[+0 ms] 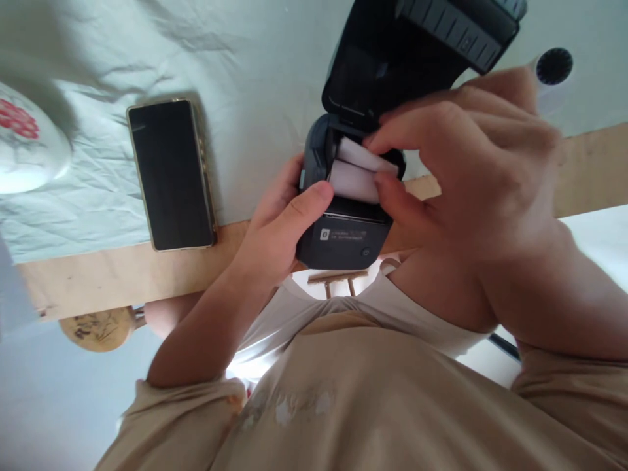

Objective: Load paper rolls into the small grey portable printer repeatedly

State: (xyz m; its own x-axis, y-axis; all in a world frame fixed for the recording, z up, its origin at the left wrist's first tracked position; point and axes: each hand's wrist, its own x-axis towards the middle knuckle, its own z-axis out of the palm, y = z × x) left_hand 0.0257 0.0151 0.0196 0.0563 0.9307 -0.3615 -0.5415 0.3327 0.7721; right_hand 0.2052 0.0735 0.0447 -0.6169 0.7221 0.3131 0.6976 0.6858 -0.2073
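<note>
The head view shows a compact, dark grey plastic device held over the bare edge of a wooden table, just in front of the person's torso, its body boxy with rounded corners and a smooth matte face bearing a small white square symbol, a blurred line of print and a round button. Its glossy black lid stands hinged open beyond the body, with ridged grey plastic along the far end. The left hand is curled around the left side of the device, holding it, thumb laid flat beside the opening. In the cavity sits smooth white paper, curved like a roll, with a separate flap along its upper side; the right hand, at the right of the device, is mostly closed, its thumb and forefinger pinching the paper. Left of the device, a phone with a flat black screen and a clear, shiny case lies on crinkled pale green cloth. Farther left is a rounded, glossy white vessel with a red flower pattern. Right of the device, beyond the right hand, is what appears to be a pale cylinder with a black ribbed top, partly hidden.
</note>
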